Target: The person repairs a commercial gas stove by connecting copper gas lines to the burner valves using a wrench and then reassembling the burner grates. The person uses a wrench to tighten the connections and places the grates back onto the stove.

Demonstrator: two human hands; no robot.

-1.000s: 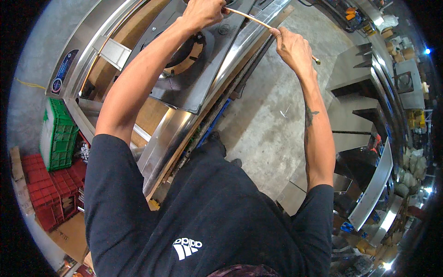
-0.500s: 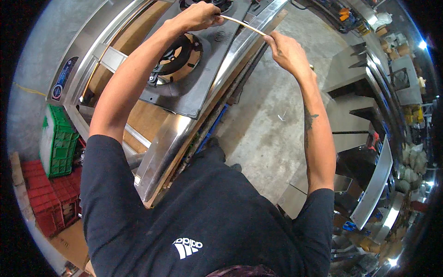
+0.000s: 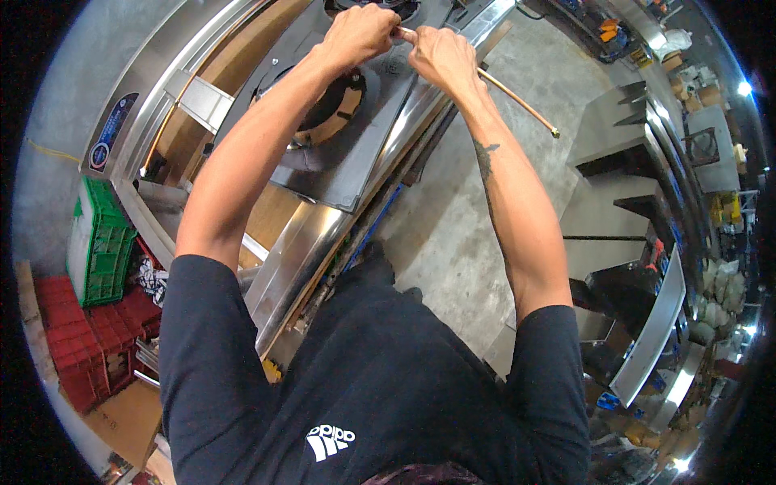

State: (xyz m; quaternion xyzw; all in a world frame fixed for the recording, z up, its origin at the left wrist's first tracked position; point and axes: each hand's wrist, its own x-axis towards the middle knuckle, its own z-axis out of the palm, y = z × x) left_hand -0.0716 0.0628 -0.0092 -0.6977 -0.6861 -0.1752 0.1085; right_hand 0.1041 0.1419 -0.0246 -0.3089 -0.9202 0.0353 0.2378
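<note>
Your left hand [image 3: 364,35] and right hand [image 3: 446,58], close together, both gripped the thin copper tube [image 3: 517,99], its brass end fitting [image 3: 555,132] beyond your right hand free (seemingly not yet connected).

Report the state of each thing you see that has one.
Left hand: closed on the copper tube
Right hand: closed on the copper tube, beside the left
Copper tube: gripped, one end jutting past the right hand
Dark burner panel: lying on the steel frame
Green crate: stacked on the red crates
</note>
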